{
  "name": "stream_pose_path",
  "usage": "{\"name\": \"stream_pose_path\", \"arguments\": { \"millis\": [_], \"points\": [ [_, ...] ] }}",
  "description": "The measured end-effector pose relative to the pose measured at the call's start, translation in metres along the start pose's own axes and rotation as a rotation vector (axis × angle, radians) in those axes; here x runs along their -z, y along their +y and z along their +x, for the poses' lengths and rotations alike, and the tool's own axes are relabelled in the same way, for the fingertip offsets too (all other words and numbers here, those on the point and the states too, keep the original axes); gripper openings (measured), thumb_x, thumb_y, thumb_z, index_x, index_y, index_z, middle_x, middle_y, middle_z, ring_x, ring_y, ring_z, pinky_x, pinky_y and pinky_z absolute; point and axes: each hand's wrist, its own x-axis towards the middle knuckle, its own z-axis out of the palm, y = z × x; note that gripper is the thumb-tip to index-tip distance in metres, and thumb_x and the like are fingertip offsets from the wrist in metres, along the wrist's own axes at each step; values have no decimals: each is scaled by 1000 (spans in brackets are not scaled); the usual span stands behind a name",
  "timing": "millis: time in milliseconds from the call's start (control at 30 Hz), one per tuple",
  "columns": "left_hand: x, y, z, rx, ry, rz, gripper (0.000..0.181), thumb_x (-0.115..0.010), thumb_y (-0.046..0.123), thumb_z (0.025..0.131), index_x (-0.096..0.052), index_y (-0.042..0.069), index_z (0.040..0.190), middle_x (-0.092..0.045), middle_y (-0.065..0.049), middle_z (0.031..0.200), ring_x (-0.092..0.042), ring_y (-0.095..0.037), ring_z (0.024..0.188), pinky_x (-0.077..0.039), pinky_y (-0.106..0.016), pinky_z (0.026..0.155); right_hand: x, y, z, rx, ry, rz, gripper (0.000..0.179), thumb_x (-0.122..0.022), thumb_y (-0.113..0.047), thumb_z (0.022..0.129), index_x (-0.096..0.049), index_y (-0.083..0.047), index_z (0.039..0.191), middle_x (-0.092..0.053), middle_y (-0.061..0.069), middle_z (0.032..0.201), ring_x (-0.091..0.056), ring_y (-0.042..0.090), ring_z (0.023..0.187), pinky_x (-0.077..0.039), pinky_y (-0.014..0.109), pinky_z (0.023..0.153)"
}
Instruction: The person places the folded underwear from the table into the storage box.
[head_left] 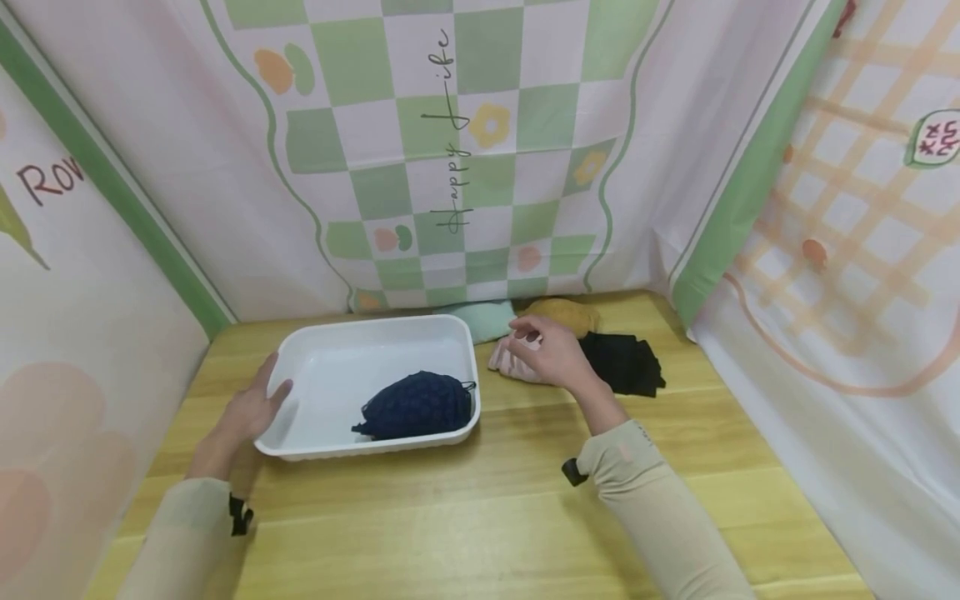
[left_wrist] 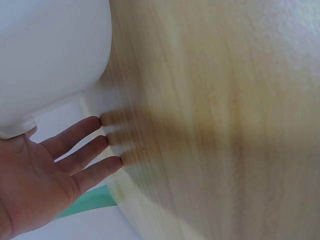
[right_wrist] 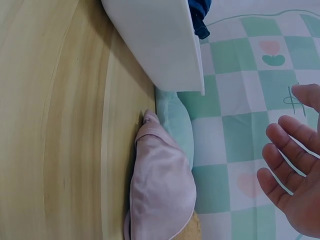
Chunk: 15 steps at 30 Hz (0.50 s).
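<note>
In the head view, my left hand (head_left: 251, 408) holds the left rim of a white tray (head_left: 322, 451), thumb over the rim and fingers outside. The left wrist view shows those fingers (left_wrist: 82, 154) spread below the rim, tips touching the table. A dark navy fabric pouch with thin cords (head_left: 420, 406) lies in the tray's front right part. My right hand (head_left: 553, 350), fingers loosely bent and holding nothing, hovers by a pink satin cloth item (right_wrist: 162, 187) with a narrow band. Behind that lies a mint-green soft item (right_wrist: 176, 117).
A mustard-yellow soft item (head_left: 566, 314) and a folded black cloth (head_left: 622, 364) lie at the back right of the wooden table (head_left: 450, 525). Patterned curtains (head_left: 420, 242) enclose the table's back and sides.
</note>
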Motion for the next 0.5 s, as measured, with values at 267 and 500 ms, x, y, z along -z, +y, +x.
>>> {"name": "stream_pose_path", "arguments": {
  "millis": [267, 500],
  "points": [
    [2, 3, -3, -5, 3, 10, 84, -12, 67, 101, 17, 13, 158, -18, -43, 153, -32, -69, 129, -33, -76, 104, 4, 6, 0, -12, 18, -42, 38, -65, -37, 95, -67, -12, 124, -73, 7, 109, -65, 25, 102, -54, 44, 88],
    [3, 5, -5, 17, -18, -8, 84, -12, 69, 100, 21, 17, 157, -15, -43, 154, -30, -69, 131, -33, -76, 105, 8, 12, 0, -17, 22, -37, 40, -67, -34, 95, -66, -9, 126, -72, 10, 112, -65, 27, 103, -54, 46, 91]
  ]
}}
